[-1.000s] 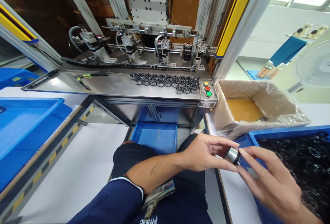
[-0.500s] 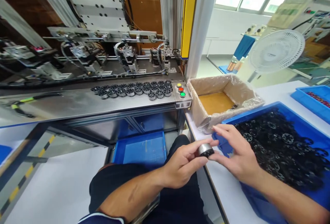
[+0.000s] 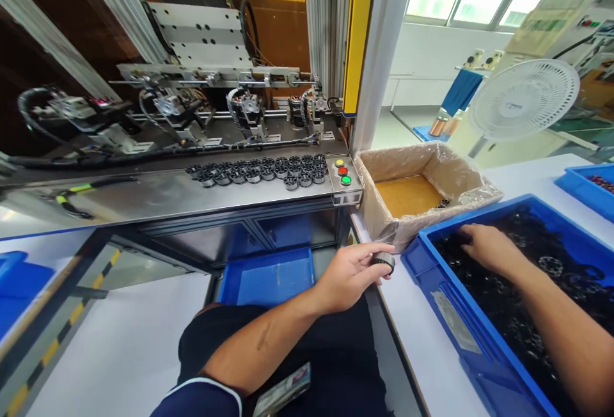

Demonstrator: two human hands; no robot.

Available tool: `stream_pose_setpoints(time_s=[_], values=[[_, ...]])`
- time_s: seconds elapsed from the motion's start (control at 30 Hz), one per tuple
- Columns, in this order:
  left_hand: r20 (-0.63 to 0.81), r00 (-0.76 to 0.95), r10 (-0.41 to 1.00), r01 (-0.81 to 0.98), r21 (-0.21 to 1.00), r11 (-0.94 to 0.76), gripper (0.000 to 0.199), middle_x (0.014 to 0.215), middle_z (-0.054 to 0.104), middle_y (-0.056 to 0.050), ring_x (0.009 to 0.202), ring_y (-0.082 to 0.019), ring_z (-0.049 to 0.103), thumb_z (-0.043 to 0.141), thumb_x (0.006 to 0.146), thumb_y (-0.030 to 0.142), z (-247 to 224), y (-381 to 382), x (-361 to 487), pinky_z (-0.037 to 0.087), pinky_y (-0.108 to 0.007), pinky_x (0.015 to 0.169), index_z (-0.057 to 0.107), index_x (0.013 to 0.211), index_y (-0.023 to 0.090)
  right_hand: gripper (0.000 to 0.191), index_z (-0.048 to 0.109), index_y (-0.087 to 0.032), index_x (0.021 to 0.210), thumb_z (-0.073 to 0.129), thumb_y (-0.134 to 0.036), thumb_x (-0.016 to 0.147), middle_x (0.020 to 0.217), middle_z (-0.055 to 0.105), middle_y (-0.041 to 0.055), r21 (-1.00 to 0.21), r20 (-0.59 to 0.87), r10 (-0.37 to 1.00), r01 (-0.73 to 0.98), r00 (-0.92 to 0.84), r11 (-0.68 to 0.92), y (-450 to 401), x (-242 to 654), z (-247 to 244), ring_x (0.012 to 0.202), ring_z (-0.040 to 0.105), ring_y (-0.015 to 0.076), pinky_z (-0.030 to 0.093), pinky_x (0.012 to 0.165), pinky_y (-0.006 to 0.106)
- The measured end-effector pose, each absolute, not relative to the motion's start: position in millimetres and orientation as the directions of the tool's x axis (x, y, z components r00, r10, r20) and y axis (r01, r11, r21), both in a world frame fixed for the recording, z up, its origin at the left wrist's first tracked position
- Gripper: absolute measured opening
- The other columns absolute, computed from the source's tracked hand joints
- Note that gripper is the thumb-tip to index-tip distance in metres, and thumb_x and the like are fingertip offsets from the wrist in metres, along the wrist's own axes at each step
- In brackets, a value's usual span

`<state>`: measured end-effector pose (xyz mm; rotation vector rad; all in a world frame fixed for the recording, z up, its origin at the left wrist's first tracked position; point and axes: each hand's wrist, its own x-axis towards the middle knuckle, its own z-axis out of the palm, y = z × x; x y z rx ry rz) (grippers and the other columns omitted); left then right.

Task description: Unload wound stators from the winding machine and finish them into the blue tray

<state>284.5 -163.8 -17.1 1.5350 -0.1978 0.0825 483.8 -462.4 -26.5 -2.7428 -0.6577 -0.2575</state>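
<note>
Between the thumb and fingers of my left hand [image 3: 349,277] is a round metal ring part [image 3: 384,262] with a black inside, held over the edge of the white table. My right hand [image 3: 489,249] reaches into the blue bin [image 3: 460,302] on the right, which holds a heap of black plastic parts [image 3: 527,334]. Its fingers are bent down at the heap, and their tips are partly hidden among the parts, so what they hold cannot be made out.
A plastic-lined box [image 3: 398,228] stands behind the bin. Rows of round parts [image 3: 254,173] sit on the metal ledge beside coloured buttons [image 3: 346,181], before a machine [image 3: 249,107]. A blue tray [image 3: 268,279] lies low ahead; a white fan [image 3: 525,100] stands at right.
My right hand has left the ring part and moved right into the bin of black parts. My left hand still has the ring part, now slightly higher and turned. The view has shifted a little.
</note>
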Motion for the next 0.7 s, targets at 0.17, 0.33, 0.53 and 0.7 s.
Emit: stream_pose_setpoints(time_s=[0.17,0.33,0.53,0.7], values=[[0.296,0.951,-0.088,-0.302,0.951,-0.072,0.048,0.105,0.061,-0.008,0.077,-0.010,0.055,0.083,0.075,0.037,-12,-158,277,0.047,-0.021,0.063,0.074,0.118,0.017,0.011,0.064,-0.018,0.068,0.073,-0.013,0.073,0.061,0.058,-0.0039,-0.297,0.192,0.339,0.384,0.921,-0.874,-462,489,-32,0.055,0.050,0.0110,0.040,0.059,0.026],[0.457,0.886,-0.079,-0.462,0.852,-0.247,0.060,0.106,0.069,-0.010,0.070,-0.010,0.053,0.082,0.078,0.036,-9,-148,271,0.051,-0.023,0.065,0.067,0.132,0.016,0.012,0.075,-0.022,0.073,0.068,-0.028,0.066,0.066,0.071,0.0046,-0.356,0.256,0.242,0.324,0.936,-0.877,-462,480,11,0.060,0.065,0.0234,0.046,0.064,0.038],[0.398,0.915,-0.065,-0.398,0.917,0.004,0.047,0.120,0.072,-0.015,0.095,-0.017,0.068,0.079,0.081,0.034,-7,-147,270,0.055,-0.029,0.087,0.071,0.123,0.014,0.041,0.077,-0.027,0.103,0.072,-0.058,0.075,0.085,0.077,0.0008,-0.648,0.448,0.164,0.445,0.879,-0.618,-406,376,30,0.071,0.072,0.0216,0.055,0.066,0.031],[0.306,0.930,-0.204,-0.223,0.911,0.347,0.060,0.118,0.072,-0.014,0.095,-0.017,0.069,0.084,0.077,0.041,-12,-163,269,0.055,-0.033,0.090,0.068,0.129,0.015,0.011,0.071,-0.026,0.101,0.065,-0.024,0.092,0.102,0.069,0.0019,-0.501,0.679,0.487,0.832,0.549,-0.240,-368,314,25,0.089,0.069,0.0154,0.056,0.084,0.026]])
